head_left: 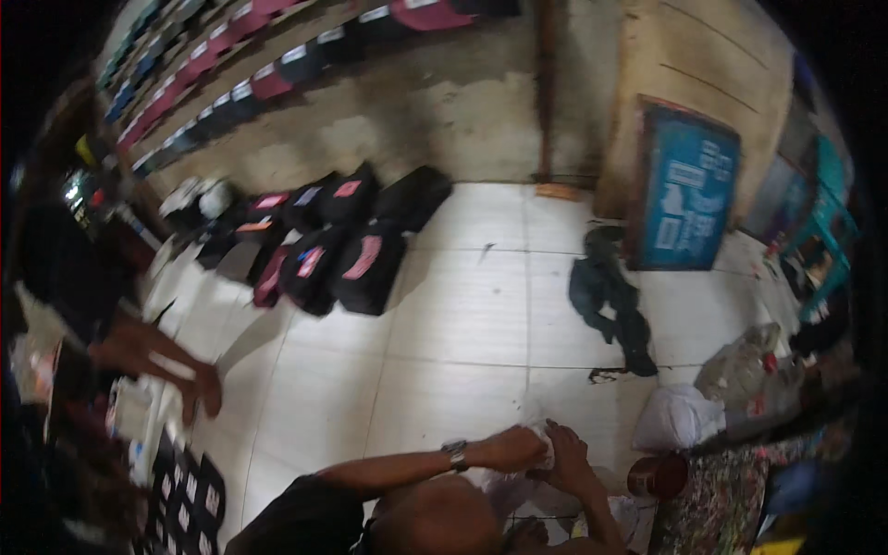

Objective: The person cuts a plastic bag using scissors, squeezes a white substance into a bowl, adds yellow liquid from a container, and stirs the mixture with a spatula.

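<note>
My left hand (511, 450), with a watch (454, 455) on its wrist, is closed on a thin, whitish, see-through plastic bag (504, 486). Against the same plastic, my right hand (569, 461) is bent with its fingertips raised and the thumb side toward the left hand. The bag hangs below both hands, in front of my bent knee (435, 518). What lies inside it is too blurred to tell. Close to the right forearm stands a dark red tub (657, 476).
Stacked black caps (356, 250) lie by the wall, below rows of hanging caps (296, 65). A dark green cloth (610, 296) lies before a blue signboard (689, 190). White sacks (680, 416) sit at right. Another person's bare limbs (157, 361) show at left, above black patched pieces (190, 490).
</note>
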Demonstrator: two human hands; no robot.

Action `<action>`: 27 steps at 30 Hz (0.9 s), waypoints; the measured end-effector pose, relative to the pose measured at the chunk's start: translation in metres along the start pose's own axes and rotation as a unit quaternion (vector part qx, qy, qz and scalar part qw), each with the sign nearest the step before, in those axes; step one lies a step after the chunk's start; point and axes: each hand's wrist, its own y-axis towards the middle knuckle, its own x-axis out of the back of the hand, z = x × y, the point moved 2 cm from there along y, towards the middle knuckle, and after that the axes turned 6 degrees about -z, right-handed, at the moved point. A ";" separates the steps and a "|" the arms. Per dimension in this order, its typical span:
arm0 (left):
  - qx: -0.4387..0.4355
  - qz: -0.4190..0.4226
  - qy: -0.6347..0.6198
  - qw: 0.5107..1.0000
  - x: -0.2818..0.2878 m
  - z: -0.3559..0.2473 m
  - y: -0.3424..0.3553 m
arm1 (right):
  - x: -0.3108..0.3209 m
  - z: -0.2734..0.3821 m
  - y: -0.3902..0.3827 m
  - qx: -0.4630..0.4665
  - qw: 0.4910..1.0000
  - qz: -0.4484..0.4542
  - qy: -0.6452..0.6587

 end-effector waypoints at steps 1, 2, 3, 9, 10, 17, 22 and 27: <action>-0.029 -0.006 -0.016 0.999 0.001 0.002 -0.008 | 0.008 0.004 0.006 -0.049 0.998 0.028 0.022; -0.074 -0.006 -0.037 0.997 0.004 0.003 -0.007 | 0.002 -0.003 0.010 0.002 0.998 0.032 0.051; -0.095 -0.009 -0.069 0.993 0.010 -0.003 -0.005 | -0.016 -0.021 0.008 0.038 0.996 0.035 0.079; -0.122 0.052 -0.075 0.988 0.049 -0.013 -0.029 | -0.023 0.052 -0.034 -0.118 0.984 -0.070 0.114; -0.106 0.110 -0.017 0.988 0.048 -0.015 -0.030 | -0.025 0.067 -0.044 -0.188 0.972 -0.058 0.126; -0.285 0.239 -0.049 0.927 -0.052 -0.038 -0.030 | -0.060 0.086 -0.150 -0.197 0.955 -0.086 0.205; -0.189 0.293 -0.170 0.922 -0.108 -0.043 -0.029 | -0.116 0.088 -0.185 -0.174 0.921 -0.271 0.217; -0.257 0.329 -0.184 0.890 -0.094 -0.095 -0.030 | -0.088 0.097 -0.211 -0.198 0.945 -0.176 0.192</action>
